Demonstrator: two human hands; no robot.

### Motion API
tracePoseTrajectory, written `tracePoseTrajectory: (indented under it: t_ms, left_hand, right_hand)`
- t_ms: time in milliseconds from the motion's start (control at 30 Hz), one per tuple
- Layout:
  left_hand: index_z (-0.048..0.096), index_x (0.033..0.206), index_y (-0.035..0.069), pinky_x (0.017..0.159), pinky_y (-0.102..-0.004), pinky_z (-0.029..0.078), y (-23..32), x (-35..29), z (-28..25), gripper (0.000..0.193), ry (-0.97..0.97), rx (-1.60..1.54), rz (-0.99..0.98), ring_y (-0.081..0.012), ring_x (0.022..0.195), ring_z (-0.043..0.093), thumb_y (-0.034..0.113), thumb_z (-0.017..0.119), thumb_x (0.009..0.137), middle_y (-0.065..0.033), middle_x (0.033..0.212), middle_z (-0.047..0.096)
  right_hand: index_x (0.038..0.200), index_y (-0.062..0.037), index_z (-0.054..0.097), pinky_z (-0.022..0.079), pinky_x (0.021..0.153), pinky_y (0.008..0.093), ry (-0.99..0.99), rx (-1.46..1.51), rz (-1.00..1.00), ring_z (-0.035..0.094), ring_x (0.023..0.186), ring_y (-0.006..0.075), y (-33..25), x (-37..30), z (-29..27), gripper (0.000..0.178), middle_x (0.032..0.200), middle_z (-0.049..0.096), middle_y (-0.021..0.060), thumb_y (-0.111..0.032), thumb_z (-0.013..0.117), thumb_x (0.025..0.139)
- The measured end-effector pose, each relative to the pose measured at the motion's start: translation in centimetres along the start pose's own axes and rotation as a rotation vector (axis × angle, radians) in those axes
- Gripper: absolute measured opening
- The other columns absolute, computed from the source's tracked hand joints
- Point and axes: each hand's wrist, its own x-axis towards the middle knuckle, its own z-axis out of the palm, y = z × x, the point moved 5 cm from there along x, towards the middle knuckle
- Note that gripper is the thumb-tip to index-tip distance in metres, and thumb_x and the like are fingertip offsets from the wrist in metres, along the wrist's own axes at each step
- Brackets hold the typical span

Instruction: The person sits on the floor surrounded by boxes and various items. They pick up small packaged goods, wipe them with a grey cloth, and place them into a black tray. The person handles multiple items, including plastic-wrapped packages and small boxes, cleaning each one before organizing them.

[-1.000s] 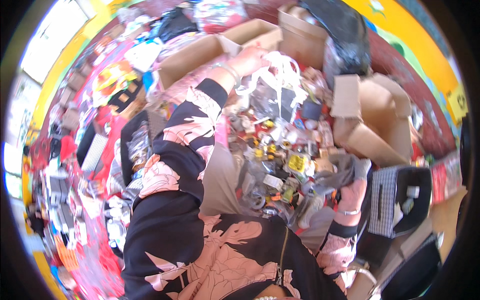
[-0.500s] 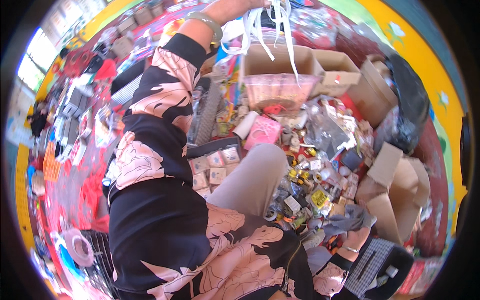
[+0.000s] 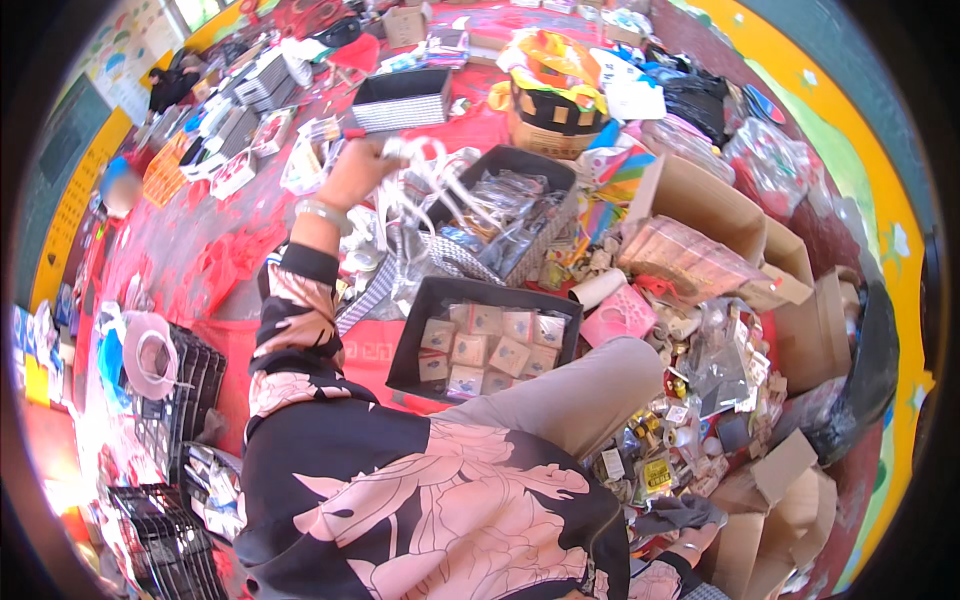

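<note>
Dangling from the bare left hand [image 3: 358, 178], whose fingers are closed together at their upper end, a loose bunch of narrow white ribbon-like strips [image 3: 418, 152] hangs in the left-middle of the scene, out beyond the near black fabric box of small square packets [image 3: 404, 362]. The strips look light and limp, likely to swing and tangle and perhaps a little slippery; they hardly seem fragile. A pinch where they gather would be the surest hold, since a single tail could pull out alone. Just right of them stands a far dark fabric box with a checked side [image 3: 540, 250], full of clear plastic packets.

Low on the near right, the bare right hand [image 3: 692, 542] is at a crumpled dark grey cloth [image 3: 672, 514], beside an open brown cardboard box [image 3: 745, 545]. That cloth appears soft and pliable, easiest taken by a bunched fold.

Whether the right hand grips the cloth or merely rests against it, I cannot tell; its fingers are partly lost. The strips' gathered ends are covered by the left hand, and their lower tails blur into pale plastic behind, so their count and full length are unclear.
</note>
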Motion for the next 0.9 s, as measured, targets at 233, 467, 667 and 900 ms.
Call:
tracePoseTrajectory:
  t_ms: [233, 467, 667, 900]
  left_hand:
    - [0.061, 0.078, -0.007, 0.049, -0.0285, 0.050, -7.0, -3.8, 0.5, 0.021, -0.278, -0.181, -0.250, -0.0156, 0.055, 0.060, 0.013, 0.066, 0.071, -0.0089, 0.064, 0.059]
    - [0.064, 0.089, -0.001, 0.075, -0.0364, 0.050, -14.7, 11.7, -0.3, 0.029, -0.195, 0.553, -0.174, -0.0325, 0.087, 0.061, 0.022, 0.061, 0.072, -0.0207, 0.090, 0.063]
    - [0.061, 0.103, 0.008, 0.087, -0.0416, 0.043, -6.7, 22.1, -0.9, 0.049, 0.168, 0.472, -0.156, -0.0354, 0.099, 0.056, 0.046, 0.040, 0.082, -0.0197, 0.105, 0.059]
    - [0.065, 0.092, 0.004, 0.084, -0.0367, 0.044, -11.5, 24.0, 11.3, 0.034, -0.160, 0.483, 0.197, -0.0282, 0.090, 0.061, 0.032, 0.051, 0.080, -0.0182, 0.091, 0.063]
  right_hand:
    - [0.090, -0.0060, 0.060, 0.048, 0.080, 0.0380, 0.046, -0.060, 0.019, 0.059, 0.083, 0.0235, 0.7, -1.3, 0.4, 0.026, 0.091, 0.063, 0.0075, -0.029, 0.047, 0.087]
    - [0.091, -0.0065, 0.060, 0.048, 0.081, 0.0380, 0.065, -0.070, 0.015, 0.059, 0.084, 0.0229, 1.2, -2.4, 1.9, 0.027, 0.092, 0.063, 0.0069, -0.030, 0.047, 0.087]
    - [0.092, -0.0069, 0.060, 0.047, 0.081, 0.0381, 0.162, 0.025, -0.057, 0.059, 0.085, 0.0224, 1.3, -7.8, -1.7, 0.027, 0.093, 0.063, 0.0064, -0.030, 0.048, 0.087]
    - [0.094, -0.0073, 0.061, 0.047, 0.082, 0.0381, 0.080, 0.291, -0.195, 0.059, 0.087, 0.0218, -0.1, -6.3, -0.4, 0.028, 0.094, 0.063, 0.0058, -0.031, 0.048, 0.087]
